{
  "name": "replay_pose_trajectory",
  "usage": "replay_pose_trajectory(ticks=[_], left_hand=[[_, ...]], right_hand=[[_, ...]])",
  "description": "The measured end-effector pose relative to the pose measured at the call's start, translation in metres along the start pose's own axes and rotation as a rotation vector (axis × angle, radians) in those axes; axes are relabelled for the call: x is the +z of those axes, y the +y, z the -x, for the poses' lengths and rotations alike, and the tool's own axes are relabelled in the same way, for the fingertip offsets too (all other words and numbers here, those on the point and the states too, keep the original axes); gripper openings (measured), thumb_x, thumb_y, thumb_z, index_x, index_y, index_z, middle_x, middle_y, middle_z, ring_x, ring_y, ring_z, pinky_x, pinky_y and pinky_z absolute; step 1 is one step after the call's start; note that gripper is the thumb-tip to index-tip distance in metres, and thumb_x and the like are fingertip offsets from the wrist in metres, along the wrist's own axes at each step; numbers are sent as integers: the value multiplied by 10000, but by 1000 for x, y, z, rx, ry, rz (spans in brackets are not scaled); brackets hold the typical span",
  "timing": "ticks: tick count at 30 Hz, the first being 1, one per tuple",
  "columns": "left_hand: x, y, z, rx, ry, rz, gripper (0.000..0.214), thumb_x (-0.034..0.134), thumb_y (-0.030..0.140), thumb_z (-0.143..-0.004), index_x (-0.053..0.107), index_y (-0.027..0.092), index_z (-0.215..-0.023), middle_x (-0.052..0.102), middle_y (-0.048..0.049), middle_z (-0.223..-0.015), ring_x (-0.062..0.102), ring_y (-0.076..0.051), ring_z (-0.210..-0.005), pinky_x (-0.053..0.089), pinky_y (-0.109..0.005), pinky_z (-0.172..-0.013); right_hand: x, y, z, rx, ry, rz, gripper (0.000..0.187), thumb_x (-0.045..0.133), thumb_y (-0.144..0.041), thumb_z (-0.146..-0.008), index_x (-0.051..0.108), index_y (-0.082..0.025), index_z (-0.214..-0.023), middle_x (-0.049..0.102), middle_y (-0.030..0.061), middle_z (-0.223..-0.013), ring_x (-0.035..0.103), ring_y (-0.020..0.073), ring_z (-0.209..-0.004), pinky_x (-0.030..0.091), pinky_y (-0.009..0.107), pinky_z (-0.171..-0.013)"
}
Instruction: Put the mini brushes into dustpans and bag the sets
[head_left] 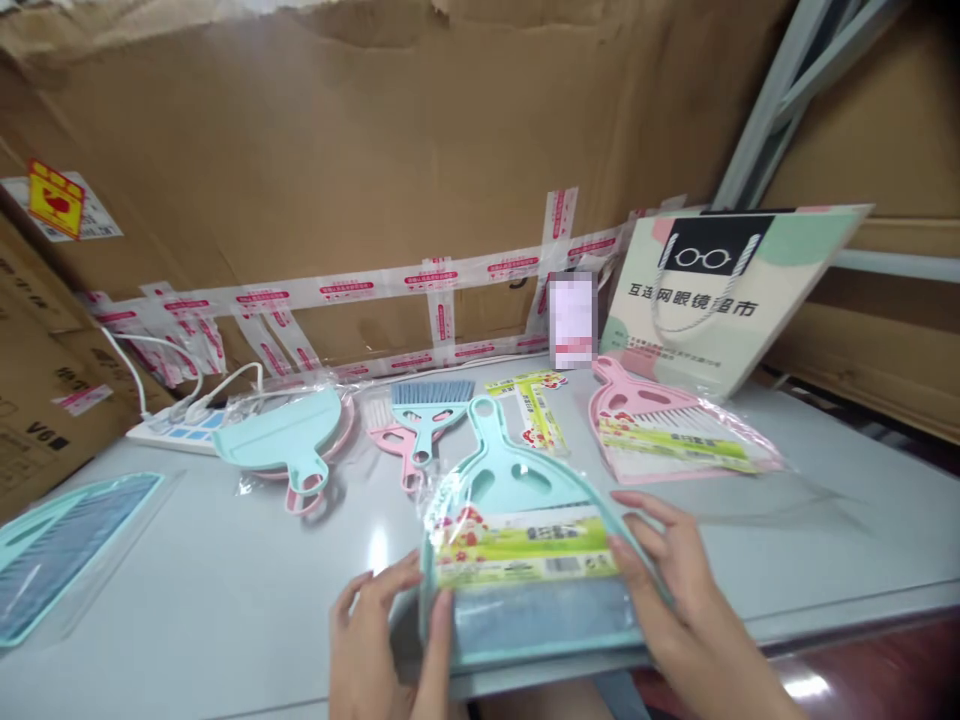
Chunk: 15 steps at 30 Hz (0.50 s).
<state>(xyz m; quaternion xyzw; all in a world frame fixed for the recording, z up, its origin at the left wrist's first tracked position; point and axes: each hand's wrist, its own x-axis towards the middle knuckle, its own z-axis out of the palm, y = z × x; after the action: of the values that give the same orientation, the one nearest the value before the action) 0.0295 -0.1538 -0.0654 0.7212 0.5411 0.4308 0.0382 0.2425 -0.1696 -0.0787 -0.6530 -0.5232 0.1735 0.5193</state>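
2 hands hold a single bagged turquoise dustpan set (534,610) between them, near the front edge of the grey table (247,590). Its long axis runs nearly straight away from the person: the looped handle points just short of 12 o'clock, and the wide end faces 6. Whether its underside touches the table cannot be told.

From the set's middle, the left hand (386,635) lies at 8 o'clock, closed around the left rim, thumb in front. The right hand (667,565) lies between 3 and 4, gripping the right rim, its thumb by the end of the printed label (529,548). Both touch it, so neither is nearer.

A pink dustpan set (660,425) lies apart at 2 o'clock, nearer the right hand. 2 brushes (431,405) lie at 11, stacked dustpans (285,430) at 10, and another bagged turquoise set (75,555) at 9, well beyond the left hand.
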Motion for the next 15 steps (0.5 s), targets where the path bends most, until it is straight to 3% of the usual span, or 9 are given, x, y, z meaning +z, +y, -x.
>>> replay_pose_trajectory(ticks=[4,7,11,15], left_hand=[[4,8,-9,141,-100,103,340,478,444,-835,482,226,-1097,642,-84,-1068,606,-231,-988,462,-396,-859],[0,2,-13,178,-118,105,288,474,398,-850,503,227,-1080,632,-85,-1102,590,-222,-1023,465,-380,-874],[-19,-21,-21,220,-178,8,241,512,339,-836,537,239,-1055,640,-60,-1094,599,-205,-1010,493,-329,-851],[-48,-42,-31,308,-239,-114,290,542,343,-813,534,254,-1089,639,-39,-1107,611,-191,-992,516,-277,-810]], right_hand=[[-49,14,-36,44,251,4,342,472,-465,-795,410,-235,-1041,542,143,-1097,592,242,-943,515,316,-628],[-90,25,-66,124,402,139,260,492,-346,-770,409,-218,-980,533,171,-1049,590,230,-834,468,302,-545],[-124,45,-101,246,303,293,197,415,-211,-778,397,-222,-974,565,180,-988,579,211,-787,435,318,-603],[-136,74,-127,309,163,601,241,391,-226,-789,409,-236,-1029,593,157,-919,571,232,-700,411,340,-633]])
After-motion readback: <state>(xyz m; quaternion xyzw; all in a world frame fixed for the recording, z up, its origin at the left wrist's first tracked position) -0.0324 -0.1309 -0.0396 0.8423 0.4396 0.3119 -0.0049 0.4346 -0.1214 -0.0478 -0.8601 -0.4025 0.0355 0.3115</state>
